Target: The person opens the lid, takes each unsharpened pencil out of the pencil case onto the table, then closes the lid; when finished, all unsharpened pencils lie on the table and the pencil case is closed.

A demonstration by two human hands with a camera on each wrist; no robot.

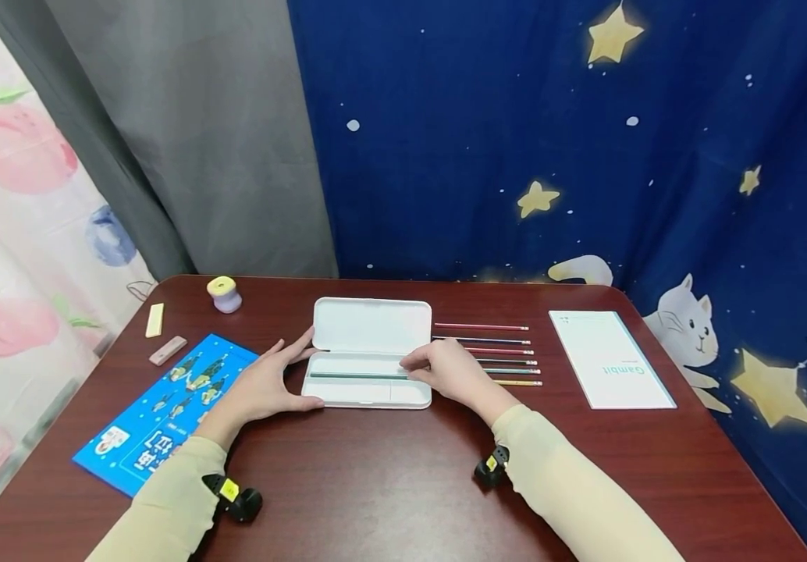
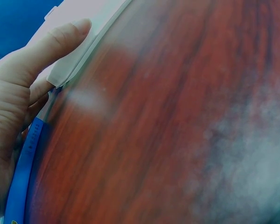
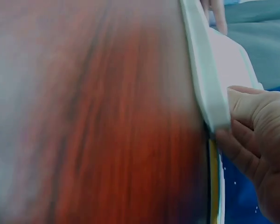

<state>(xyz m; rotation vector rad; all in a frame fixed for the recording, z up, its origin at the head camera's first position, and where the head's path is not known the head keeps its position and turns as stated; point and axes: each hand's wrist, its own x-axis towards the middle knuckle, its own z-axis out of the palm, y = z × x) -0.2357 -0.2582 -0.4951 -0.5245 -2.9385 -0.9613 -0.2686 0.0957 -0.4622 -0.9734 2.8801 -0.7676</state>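
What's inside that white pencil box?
One long green pencil lies in the open white pencil box. The right hand covers part of the box's right side, so I can't see what's beneath it.

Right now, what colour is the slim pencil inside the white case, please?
Green pencil, clearest in the head view.

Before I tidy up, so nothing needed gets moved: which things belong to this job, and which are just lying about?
Likely in the job:
- open white case
- green pencil inside it
- pencils to its right

Seemingly lying about:
- blue booklet
- white pad
- yellow block
- pinkish block
- yellow-topped pot
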